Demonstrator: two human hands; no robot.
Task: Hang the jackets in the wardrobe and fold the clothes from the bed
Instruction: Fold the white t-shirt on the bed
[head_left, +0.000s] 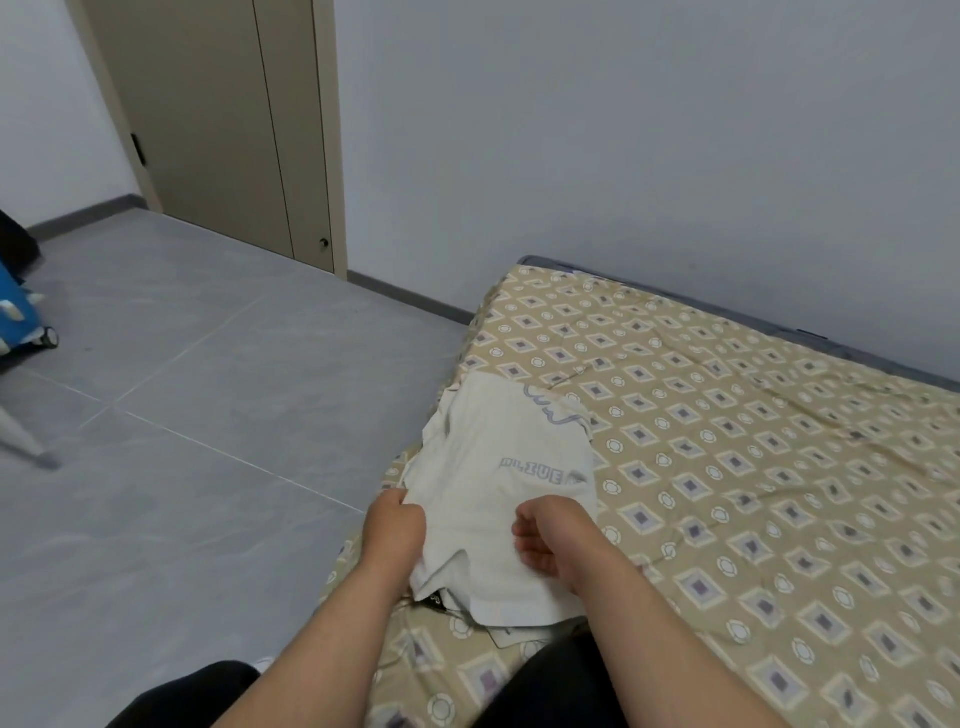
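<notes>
The white shirt (498, 441) carries grey block lettering, partly blurred, ending in "LIUE"; cursive above it is unreadable

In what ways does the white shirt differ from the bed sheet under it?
The white shirt is plain with blue-grey lettering; the bed sheet is tan with a repeated diamond and circle pattern. The shirt is small and lies near one edge; the sheet is far larger and spreads out beneath it. The left hand grips the shirt's edge; it does not grip the sheet. Both are cloth and slightly creased.
</notes>
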